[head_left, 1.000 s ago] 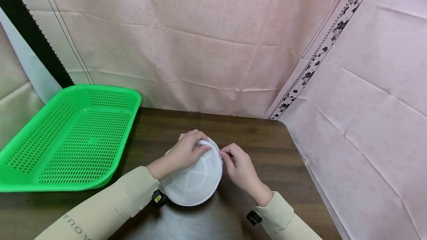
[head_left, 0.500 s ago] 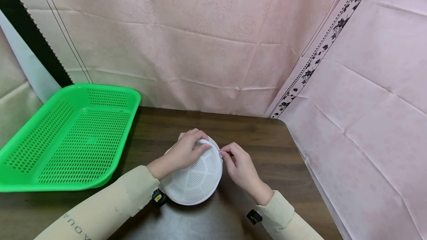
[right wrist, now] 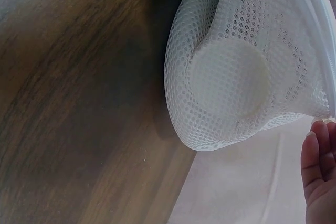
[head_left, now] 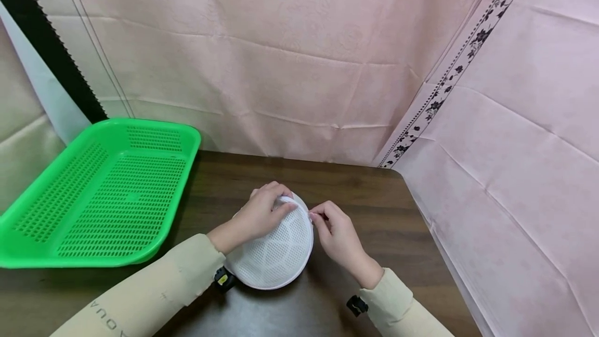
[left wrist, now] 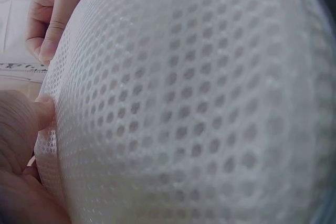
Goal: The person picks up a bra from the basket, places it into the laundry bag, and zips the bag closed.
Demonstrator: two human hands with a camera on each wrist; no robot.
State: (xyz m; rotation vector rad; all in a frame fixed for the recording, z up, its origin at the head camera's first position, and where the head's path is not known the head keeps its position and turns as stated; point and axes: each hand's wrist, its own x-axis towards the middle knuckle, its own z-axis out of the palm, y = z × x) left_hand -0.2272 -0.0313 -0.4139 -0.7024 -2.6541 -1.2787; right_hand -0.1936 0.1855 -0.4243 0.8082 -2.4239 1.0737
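Observation:
A round white mesh laundry bag [head_left: 276,256] with a smooth white rim stands on the wooden table between both hands. My left hand [head_left: 261,216] grips its upper edge, thumb on the near mesh face and fingers behind. At the bag's right edge my right hand [head_left: 338,235] pinches a small bit at the rim, fingertips close together; the pinched bit itself is mostly hidden. The left wrist view is filled by the perforated mesh [left wrist: 184,103], the left thumb pressing its border. In the right wrist view the bag's side bulges, with a round patch [right wrist: 229,78] in it.
A green perforated plastic basket [head_left: 133,196] sits on the table [head_left: 374,207] to the left. Pink patterned cloth [head_left: 281,66] hangs behind the table, and more pale cloth [head_left: 515,196] runs down the right side. Dark wrist cameras are strapped at both cuffs.

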